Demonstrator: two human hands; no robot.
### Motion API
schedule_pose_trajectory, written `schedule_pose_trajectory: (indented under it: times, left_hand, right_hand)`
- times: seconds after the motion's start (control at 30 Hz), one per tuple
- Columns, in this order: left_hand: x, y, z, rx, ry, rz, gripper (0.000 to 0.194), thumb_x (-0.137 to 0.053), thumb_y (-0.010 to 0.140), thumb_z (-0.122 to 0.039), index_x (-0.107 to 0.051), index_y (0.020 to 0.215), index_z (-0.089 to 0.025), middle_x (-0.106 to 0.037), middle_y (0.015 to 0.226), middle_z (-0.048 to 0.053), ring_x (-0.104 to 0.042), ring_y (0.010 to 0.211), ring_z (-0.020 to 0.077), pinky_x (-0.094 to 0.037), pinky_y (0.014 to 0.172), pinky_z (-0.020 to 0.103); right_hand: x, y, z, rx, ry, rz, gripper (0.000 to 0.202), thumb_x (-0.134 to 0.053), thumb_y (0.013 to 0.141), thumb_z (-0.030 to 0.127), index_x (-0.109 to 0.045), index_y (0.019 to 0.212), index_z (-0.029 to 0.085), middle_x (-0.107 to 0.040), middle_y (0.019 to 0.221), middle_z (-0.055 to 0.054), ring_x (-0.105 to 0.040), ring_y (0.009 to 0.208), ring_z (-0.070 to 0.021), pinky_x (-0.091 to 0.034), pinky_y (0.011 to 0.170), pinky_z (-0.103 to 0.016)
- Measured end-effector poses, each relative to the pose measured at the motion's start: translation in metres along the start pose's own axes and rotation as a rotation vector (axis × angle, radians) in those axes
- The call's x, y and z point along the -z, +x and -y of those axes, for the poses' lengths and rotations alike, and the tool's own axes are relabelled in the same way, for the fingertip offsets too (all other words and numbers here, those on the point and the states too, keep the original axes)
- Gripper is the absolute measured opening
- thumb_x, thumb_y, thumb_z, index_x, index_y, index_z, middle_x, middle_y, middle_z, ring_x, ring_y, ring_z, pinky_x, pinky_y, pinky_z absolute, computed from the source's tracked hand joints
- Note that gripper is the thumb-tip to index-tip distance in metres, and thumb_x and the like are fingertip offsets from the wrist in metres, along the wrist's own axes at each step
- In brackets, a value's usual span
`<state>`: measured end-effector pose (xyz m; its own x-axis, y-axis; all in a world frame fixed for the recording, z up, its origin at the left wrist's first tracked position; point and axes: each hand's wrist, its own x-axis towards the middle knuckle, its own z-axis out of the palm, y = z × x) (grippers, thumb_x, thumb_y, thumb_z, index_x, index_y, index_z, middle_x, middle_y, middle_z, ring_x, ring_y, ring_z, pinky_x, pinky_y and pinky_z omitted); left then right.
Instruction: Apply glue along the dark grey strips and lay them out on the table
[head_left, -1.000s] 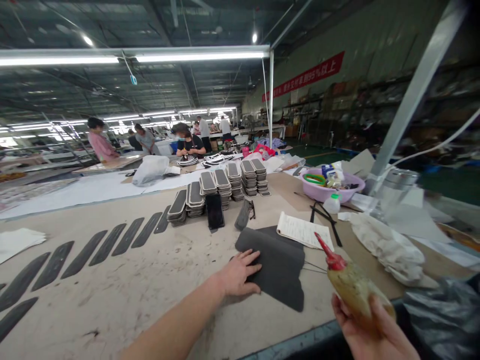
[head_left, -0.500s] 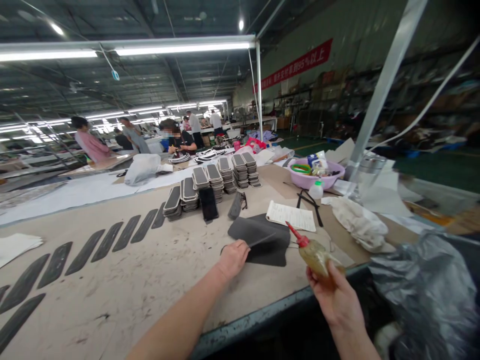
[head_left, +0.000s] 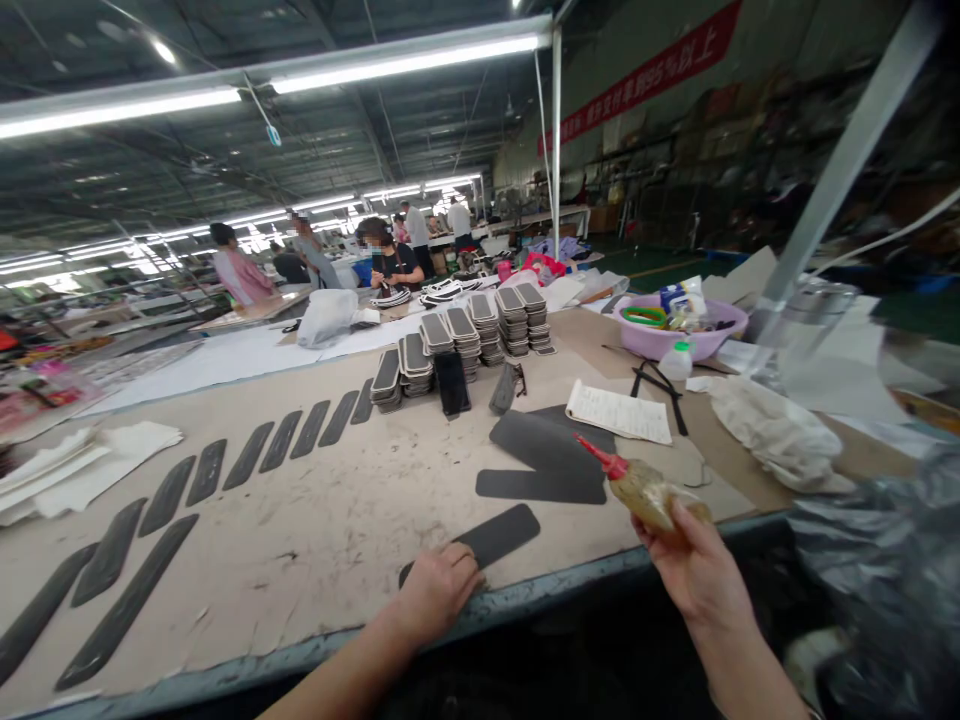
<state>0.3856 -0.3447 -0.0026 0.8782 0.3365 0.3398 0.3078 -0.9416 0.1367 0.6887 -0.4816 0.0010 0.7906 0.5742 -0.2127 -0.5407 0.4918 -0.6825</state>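
Observation:
My left hand [head_left: 441,585] is closed over a dark grey rounded strip [head_left: 501,534] at the table's front edge; the strip looks flat on the table and the fingers hide its middle. In my right hand [head_left: 694,560] is a glue bottle [head_left: 646,492] with yellowish contents, its red nozzle [head_left: 596,455] pointing up and left. Behind the bottle lie more dark grey pieces, one a strip [head_left: 517,485] resting by a larger sheet [head_left: 536,437]. To the left, several shiny dark strips [head_left: 166,495] lie in a slanting row.
Several stacks of grey, light-edged pieces [head_left: 459,325] stand at the back, with a black phone [head_left: 452,385] before them. A notepad [head_left: 619,412], scissors-like black straps [head_left: 660,395], a purple basin [head_left: 660,343] and white cloth [head_left: 776,430] occupy the right. Co-workers are beyond the table.
My left hand has moved from the grey sheets toward the table's front edge with one strip, which now lies there. My right hand still holds the glue bottle. The view has turned left.

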Motion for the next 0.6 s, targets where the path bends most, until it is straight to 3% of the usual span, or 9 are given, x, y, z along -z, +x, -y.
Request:
schedule_pose_trajectory:
  times: [0.13,0.23,0.33,0.47,0.6]
  left_hand:
    - [-0.004,-0.007,0.001,0.121,-0.141,-0.081,0.018,-0.05,0.093,-0.025,-0.066,0.096,-0.019,-0.068,0.099,0.009,-0.065,0.092,0.0199,-0.057,0.084,0.035]
    - [0.013,-0.028,0.015,0.191,-0.14,-0.154,0.021,-0.048,0.093,-0.023,-0.067,0.104,-0.021,-0.068,0.104,0.009,-0.065,0.096,0.0202,-0.056,0.087,0.035]
    - [0.034,-0.063,0.031,0.25,-0.079,-0.114,0.021,-0.049,0.092,-0.023,-0.069,0.1,-0.022,-0.068,0.099,0.008,-0.065,0.09,0.0207,-0.057,0.082,0.036]
    - [0.046,-0.096,0.04,0.262,-0.069,-0.025,0.023,-0.051,0.092,-0.022,-0.071,0.102,-0.021,-0.068,0.101,0.009,-0.065,0.092,0.0206,-0.057,0.081,0.035]
    - [0.034,-0.096,0.042,0.189,-0.093,-0.042,0.024,-0.05,0.093,-0.022,-0.071,0.106,-0.02,-0.069,0.107,0.009,-0.063,0.101,0.0209,-0.056,0.089,0.036]
  right_hand:
    - [0.0,-0.009,-0.007,0.051,-0.095,0.024,0.05,-0.088,0.056,0.03,-0.062,0.098,0.023,-0.065,0.097,0.0,-0.063,0.085,-0.0167,-0.057,0.069,-0.027]
    - [0.0,-0.019,-0.01,0.149,-0.207,0.068,0.057,-0.09,0.055,0.03,-0.06,0.103,0.024,-0.065,0.095,0.001,-0.061,0.084,-0.0138,-0.053,0.072,-0.021]
    - [-0.006,-0.032,-0.017,0.258,-0.409,0.14,0.057,-0.088,0.059,0.036,-0.058,0.106,0.024,-0.064,0.094,0.001,-0.059,0.083,-0.0135,-0.051,0.074,-0.02]
    - [-0.024,-0.057,-0.031,0.423,-0.794,0.317,0.049,-0.079,0.07,0.045,-0.057,0.109,0.024,-0.061,0.099,-0.002,-0.058,0.084,-0.0184,-0.049,0.076,-0.029]
    - [-0.041,-0.082,-0.045,0.725,-1.04,0.576,0.032,-0.07,0.081,0.04,-0.058,0.105,0.023,-0.056,0.106,-0.005,-0.055,0.101,-0.0239,-0.044,0.089,-0.037]
